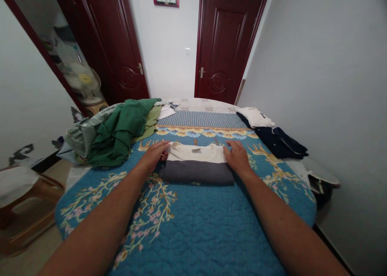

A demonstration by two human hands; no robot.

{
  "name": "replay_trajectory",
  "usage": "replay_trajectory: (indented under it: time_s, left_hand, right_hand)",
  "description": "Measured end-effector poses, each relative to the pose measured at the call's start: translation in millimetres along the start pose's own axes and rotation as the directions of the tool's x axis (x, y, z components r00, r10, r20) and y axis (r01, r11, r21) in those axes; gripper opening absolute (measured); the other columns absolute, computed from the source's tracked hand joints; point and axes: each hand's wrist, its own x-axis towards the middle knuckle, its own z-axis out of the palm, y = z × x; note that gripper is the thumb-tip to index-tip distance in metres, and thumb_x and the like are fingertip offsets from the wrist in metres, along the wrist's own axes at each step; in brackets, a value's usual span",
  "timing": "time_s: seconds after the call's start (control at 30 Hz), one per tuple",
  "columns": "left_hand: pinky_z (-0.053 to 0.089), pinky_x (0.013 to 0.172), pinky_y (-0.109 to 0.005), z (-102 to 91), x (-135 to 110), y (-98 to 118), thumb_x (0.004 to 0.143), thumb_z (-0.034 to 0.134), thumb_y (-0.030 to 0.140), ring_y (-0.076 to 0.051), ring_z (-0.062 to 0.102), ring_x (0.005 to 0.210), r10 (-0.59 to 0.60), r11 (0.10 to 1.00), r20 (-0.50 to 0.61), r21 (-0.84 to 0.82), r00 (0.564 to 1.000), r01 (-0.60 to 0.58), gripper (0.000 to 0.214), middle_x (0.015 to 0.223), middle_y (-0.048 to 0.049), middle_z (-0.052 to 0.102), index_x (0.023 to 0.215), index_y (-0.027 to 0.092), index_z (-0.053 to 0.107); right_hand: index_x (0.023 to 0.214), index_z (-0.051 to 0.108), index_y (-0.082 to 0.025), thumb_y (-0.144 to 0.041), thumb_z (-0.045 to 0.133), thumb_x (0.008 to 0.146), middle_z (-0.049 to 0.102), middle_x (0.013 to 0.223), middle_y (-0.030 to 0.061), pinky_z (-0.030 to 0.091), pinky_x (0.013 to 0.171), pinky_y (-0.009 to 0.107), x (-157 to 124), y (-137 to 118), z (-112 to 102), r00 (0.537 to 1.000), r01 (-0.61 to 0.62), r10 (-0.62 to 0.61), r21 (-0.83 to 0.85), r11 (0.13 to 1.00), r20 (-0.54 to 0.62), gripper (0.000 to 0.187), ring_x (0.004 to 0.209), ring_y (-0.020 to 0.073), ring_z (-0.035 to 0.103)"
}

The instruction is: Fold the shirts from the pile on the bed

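Note:
A folded shirt point(198, 172), cream along the neckline and dark grey below, lies flat in the middle of the table. Its collar faces the far side, with a small label showing inside. My left hand point(155, 155) is at the shirt's left edge, fingers closed on the cream cloth near the corner. At the opposite edge, my right hand point(237, 157) grips the cream part between thumb and fingers. The fingertips are partly hidden by the cloth and the hands. Both forearms reach in from the near side.
A blue floral quilted cover point(211, 227) lies over the table. Heaped at the left are green and grey clothes point(121, 127). Folded dark navy clothes point(279, 141) and a white garment point(255, 117) sit at the right. A wooden stool point(33, 203) stands on the left.

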Motion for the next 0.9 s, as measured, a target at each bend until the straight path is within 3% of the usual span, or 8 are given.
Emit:
replay_trajectory:
  time_s: [0.1,0.2,0.3,0.4,0.5,0.57,0.7,0.9]
  left_hand:
    - [0.033,0.052,-0.024,-0.3,-4.1,1.4,0.079,0.078,0.053,-0.011,0.046,0.055,0.000,0.990,0.066,0.144,0.998,-0.010,0.040,0.065,0.0033,0.057,0.095,0.017,0.072]
    - [0.030,0.051,-0.024,4.7,-9.7,5.9,0.081,0.077,0.060,-0.011,0.046,0.055,0.007,0.976,0.057,0.219,0.998,-0.020,0.045,0.064,0.0029,0.057,0.091,0.016,0.070]
    - [0.030,0.051,-0.024,10.1,-11.8,8.8,0.081,0.077,0.061,-0.011,0.047,0.056,0.013,0.981,0.030,0.191,0.999,-0.018,0.046,0.068,0.0020,0.060,0.091,0.017,0.068]
    - [0.034,0.051,-0.023,10.9,-8.8,5.6,0.079,0.081,0.052,-0.011,0.054,0.061,0.003,0.998,0.056,0.065,0.998,-0.007,0.045,0.084,-0.0004,0.069,0.106,0.018,0.070]
    - [0.039,0.053,-0.023,7.3,-5.2,-0.3,0.071,0.084,0.038,-0.014,0.064,0.071,-0.026,0.997,0.130,-0.067,0.991,0.035,0.060,0.104,-0.0038,0.075,0.127,0.021,0.068]
    - [0.044,0.057,-0.023,4.8,-4.8,-2.0,0.067,0.086,0.032,-0.017,0.068,0.076,-0.031,0.998,0.176,-0.055,0.984,0.041,0.067,0.104,-0.0053,0.076,0.130,0.021,0.068]
    - [0.050,0.062,-0.026,4.1,-7.8,2.0,0.066,0.090,0.034,-0.022,0.072,0.084,-0.062,0.998,0.199,-0.009,0.978,0.065,0.061,0.096,-0.0073,0.078,0.123,0.019,0.073]
    - [0.058,0.072,-0.032,7.0,-7.3,3.6,0.064,0.094,0.037,-0.023,0.075,0.089,-0.183,0.958,0.229,-0.177,0.956,0.226,0.057,0.108,-0.0101,0.080,0.115,0.021,0.074]
  right_hand:
    - [0.122,0.074,-0.014,-0.031,0.053,0.100,0.074,0.116,0.0160,0.047,0.108,0.038,1.5,-5.2,5.8,0.993,0.032,-0.025,-0.060,0.998,0.118,0.034,0.115,0.0290,0.064]
    - [0.117,0.075,-0.017,-0.033,0.058,0.099,0.075,0.107,0.0125,0.048,0.099,0.035,0.6,-8.7,11.5,0.979,-0.008,0.023,-0.076,0.997,0.203,0.030,0.106,0.0270,0.065]
    - [0.102,0.074,-0.019,-0.031,0.057,0.098,0.074,0.100,0.0099,0.048,0.092,0.033,1.3,-8.3,14.2,0.975,-0.035,0.043,-0.042,0.999,0.218,0.021,0.099,0.0247,0.065]
    - [0.092,0.069,-0.020,-0.030,0.054,0.098,0.071,0.099,0.0109,0.046,0.094,0.034,3.1,-8.3,12.5,0.988,-0.004,0.007,-0.015,1.000,0.156,0.019,0.102,0.0257,0.063]
    - [0.100,0.065,-0.020,-0.033,0.047,0.102,0.071,0.099,0.0115,0.045,0.089,0.035,3.5,-11.0,7.4,0.997,-0.046,0.045,0.020,0.999,0.069,0.022,0.098,0.0269,0.063]
    - [0.110,0.062,-0.020,-0.035,0.043,0.105,0.071,0.099,0.0112,0.044,0.083,0.034,2.7,-12.7,3.9,0.994,-0.102,0.101,0.032,0.994,0.035,0.025,0.092,0.0272,0.064]
    - [0.114,0.061,-0.019,-0.034,0.044,0.106,0.072,0.101,0.0119,0.040,0.077,0.033,1.7,-11.2,3.1,0.978,-0.199,0.199,-0.003,0.980,0.060,0.023,0.087,0.0268,0.065]
    - [0.111,0.065,-0.018,-0.031,0.046,0.106,0.074,0.104,0.0134,0.041,0.079,0.033,3.4,-4.7,9.2,0.945,-0.284,0.294,-0.081,0.955,0.145,0.023,0.091,0.0271,0.067]
